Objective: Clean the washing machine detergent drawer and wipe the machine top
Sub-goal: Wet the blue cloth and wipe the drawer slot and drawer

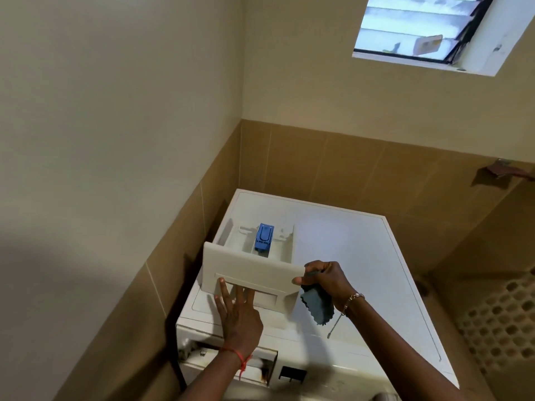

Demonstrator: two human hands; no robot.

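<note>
The white detergent drawer [249, 270] is out of the machine and rests on the washing machine top [356, 256], its front panel facing me. A blue insert [264, 237] sits inside it. My left hand [236, 316] lies flat with fingers spread against the panel's handle recess. My right hand [324, 277] pinches the panel's right corner and also holds a dark grey cloth [317, 303] that hangs below the palm. The empty drawer slot [231, 361] shows in the machine front beneath my left wrist.
The machine stands in a corner, with tan tiled walls [333, 166] close on the left and behind. A louvred window [411, 27] is high on the back wall. A patterned floor [498, 322] lies to the right, with a wall fixture [503, 169] above it.
</note>
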